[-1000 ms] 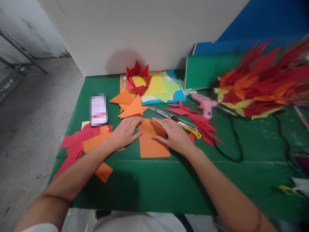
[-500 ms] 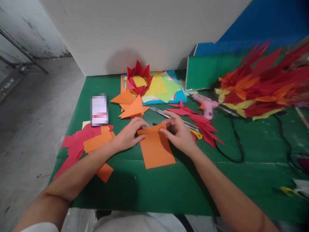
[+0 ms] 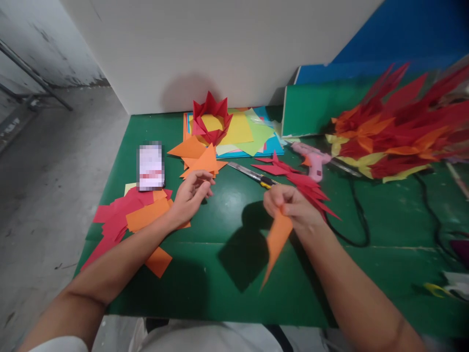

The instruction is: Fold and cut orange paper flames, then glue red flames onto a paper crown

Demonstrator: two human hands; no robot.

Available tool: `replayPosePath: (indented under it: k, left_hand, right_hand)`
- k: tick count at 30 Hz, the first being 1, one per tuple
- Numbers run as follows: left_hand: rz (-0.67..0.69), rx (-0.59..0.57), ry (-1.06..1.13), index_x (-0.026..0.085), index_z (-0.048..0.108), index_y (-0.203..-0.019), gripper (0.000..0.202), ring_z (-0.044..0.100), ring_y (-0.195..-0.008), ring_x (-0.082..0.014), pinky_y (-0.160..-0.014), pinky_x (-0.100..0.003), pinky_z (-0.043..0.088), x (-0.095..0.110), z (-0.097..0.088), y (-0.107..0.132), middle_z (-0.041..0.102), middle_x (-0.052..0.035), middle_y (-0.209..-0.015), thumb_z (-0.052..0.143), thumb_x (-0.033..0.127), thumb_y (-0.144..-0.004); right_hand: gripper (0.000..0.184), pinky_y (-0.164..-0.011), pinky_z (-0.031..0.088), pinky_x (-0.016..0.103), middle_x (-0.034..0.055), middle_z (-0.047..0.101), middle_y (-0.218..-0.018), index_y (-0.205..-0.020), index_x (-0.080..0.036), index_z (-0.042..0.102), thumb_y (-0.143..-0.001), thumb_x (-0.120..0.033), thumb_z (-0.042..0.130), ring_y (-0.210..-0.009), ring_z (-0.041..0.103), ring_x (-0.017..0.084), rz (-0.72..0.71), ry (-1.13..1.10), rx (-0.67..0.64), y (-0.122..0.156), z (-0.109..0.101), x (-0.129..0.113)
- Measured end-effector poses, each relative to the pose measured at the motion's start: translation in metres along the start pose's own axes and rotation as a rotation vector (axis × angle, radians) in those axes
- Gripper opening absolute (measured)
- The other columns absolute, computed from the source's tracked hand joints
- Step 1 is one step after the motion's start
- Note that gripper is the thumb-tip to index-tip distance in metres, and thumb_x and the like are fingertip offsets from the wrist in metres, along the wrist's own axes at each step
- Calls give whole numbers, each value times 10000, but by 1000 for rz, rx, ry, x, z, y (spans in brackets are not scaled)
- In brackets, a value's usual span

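Note:
Pinched at one corner, an orange sheet of paper (image 3: 279, 237) hangs tilted from my right hand (image 3: 291, 205), casting a shadow on the green table (image 3: 205, 283). My left hand (image 3: 194, 194) holds nothing; its fingers are loosely curled and apart. Just beyond it lie folded orange paper pieces (image 3: 200, 159). A box cutter (image 3: 252, 173) rests between the hands, its handle partly covered by my right hand. Red folded paper pieces (image 3: 308, 188) lie beside that hand. Under my left forearm is a pile of red and orange paper strips (image 3: 120, 215).
A phone (image 3: 151, 166) lies at the left. Behind are a red pointed paper ring (image 3: 210, 117) and coloured sheets (image 3: 242, 129). At the right are a pink glue gun (image 3: 313, 159), a black cord (image 3: 361, 215), a red-orange paper bundle (image 3: 399, 127) and yellow-handled scissors (image 3: 436, 290).
The orange sheet has been lifted off the table and turned in my right hand, which moved right and nearer. My left hand has let go of it and drawn back left.

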State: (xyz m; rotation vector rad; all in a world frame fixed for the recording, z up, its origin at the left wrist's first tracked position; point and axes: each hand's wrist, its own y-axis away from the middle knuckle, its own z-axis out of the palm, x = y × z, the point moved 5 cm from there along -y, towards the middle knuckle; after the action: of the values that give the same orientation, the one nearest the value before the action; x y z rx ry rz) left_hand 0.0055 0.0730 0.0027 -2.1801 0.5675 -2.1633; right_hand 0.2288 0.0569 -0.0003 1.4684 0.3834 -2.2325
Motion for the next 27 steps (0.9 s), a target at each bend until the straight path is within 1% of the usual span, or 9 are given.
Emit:
replayPosePath:
  k: [2, 4, 8, 11, 13, 15, 18, 21, 27]
  left_hand:
    - [-13, 46, -66, 180, 517, -1016, 176, 595, -679, -77, -625, -210, 505, -2, -2, -1, 602, -36, -910, 503, 326, -919]
    - [-19, 58, -121, 178, 524, -1004, 142, 604, -691, -85, -639, -220, 510, -3, -3, -1, 610, -38, -913, 520, 279, -903]
    - [43, 57, -242, 177, 531, -1006, 126, 611, -706, -99, -653, -246, 523, 2, -4, -1, 613, -51, -935, 514, 196, -883]
    - [272, 56, -407, 184, 561, -998, 167, 617, -837, -142, -742, -302, 531, 18, -3, 0, 617, -64, -967, 512, 125, -850]
    - [456, -67, -505, 194, 598, -960, 221, 619, -895, -166, -785, -334, 528, 27, 4, 4, 644, -64, -954, 488, 66, -818]
    - [584, -301, -576, 198, 629, -904, 261, 642, -887, -172, -787, -338, 530, 28, 15, 9, 686, -52, -913, 455, 35, -798]
    - [626, -576, -669, 191, 662, -882, 273, 676, -907, -186, -773, -331, 545, 20, 25, 16, 731, -48, -921, 434, 57, -814]
    - [590, -628, -729, 185, 687, -944, 303, 672, -987, -205, -805, -355, 554, 14, 25, 16, 732, -64, -1011, 425, 82, -832]
    - [590, -672, -723, 190, 708, -973, 320, 658, -1010, -227, -835, -394, 553, 11, 23, 15, 721, -81, -1059, 444, 94, -822]
  right_hand:
    - [413, -328, 276, 174, -50, 494, -430, -515, -207, 494, -587, -444, 825, -338, 406, 63, 3, -11, -95, 4, 2, -3]
    - [457, -305, 258, 183, -48, 487, -406, -491, -210, 463, -568, -487, 819, -306, 378, 64, 50, 19, -113, 6, 2, -5]
    - [366, -372, 365, 200, -32, 575, -552, -625, -213, 564, -560, -462, 824, -411, 483, 85, 186, 214, 243, 1, -6, -1]
    - [262, -519, 472, 233, -2, 633, -687, -714, -202, 628, -641, -403, 780, -575, 579, 114, 120, 458, 447, -8, -7, 4]
    - [224, -640, 518, 282, 20, 662, -770, -780, -198, 649, -685, -380, 739, -689, 619, 147, 20, 590, 493, -12, -6, 8]
    - [217, -718, 532, 322, 34, 675, -833, -882, -198, 662, -732, -352, 692, -762, 636, 170, -63, 707, 513, -13, -6, 12]
    - [219, -755, 544, 351, 51, 691, -916, -987, -202, 657, -793, -299, 626, -790, 649, 180, -149, 884, 534, -10, -6, 12]
    - [196, -743, 553, 367, 62, 702, -960, -1008, -212, 659, -832, -250, 584, -788, 656, 189, -242, 1075, 520, -8, -1, 5]
    - [172, -776, 512, 416, 69, 707, -923, -923, -232, 695, -886, -192, 532, -870, 629, 227, -532, 1465, 351, -10, 26, -7]
